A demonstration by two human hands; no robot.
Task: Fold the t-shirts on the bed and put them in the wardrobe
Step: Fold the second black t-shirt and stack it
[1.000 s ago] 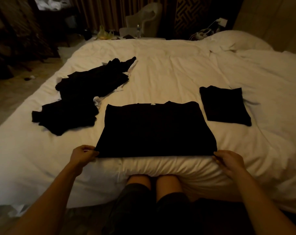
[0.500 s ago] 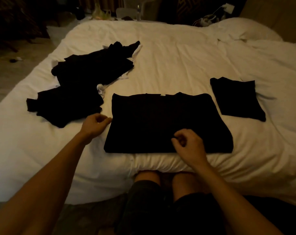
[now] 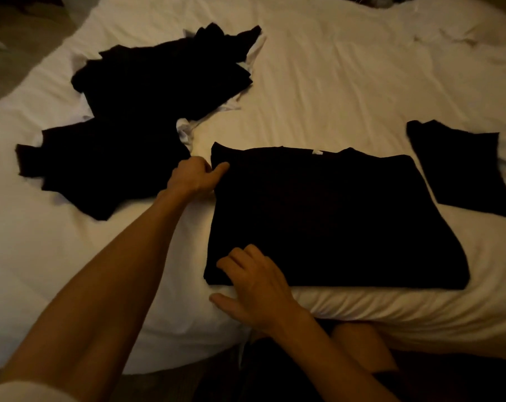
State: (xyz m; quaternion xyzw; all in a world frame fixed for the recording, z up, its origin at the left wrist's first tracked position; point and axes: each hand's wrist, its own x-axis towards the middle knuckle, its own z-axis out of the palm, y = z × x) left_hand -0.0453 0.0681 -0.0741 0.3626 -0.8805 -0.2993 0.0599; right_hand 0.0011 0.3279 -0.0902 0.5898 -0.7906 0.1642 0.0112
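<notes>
Pinches the far left corner of the black t-shirt [image 3: 333, 221] with the left hand [image 3: 194, 177], fingers curled on the cloth. Rests the right hand [image 3: 254, 285], fingers loosely apart, on the near left corner. Lies flat at the bed's [image 3: 333, 82] near edge, long axis stretching rightward from both hands.

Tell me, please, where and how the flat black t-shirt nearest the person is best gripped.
Grip the black t-shirt along its left edge, at the far corner by the collar and the near corner, coming from the left. It lies flat as a wide rectangle, so that edge would likely fold over rightward. The left hand and right hand are at those corners.
</notes>
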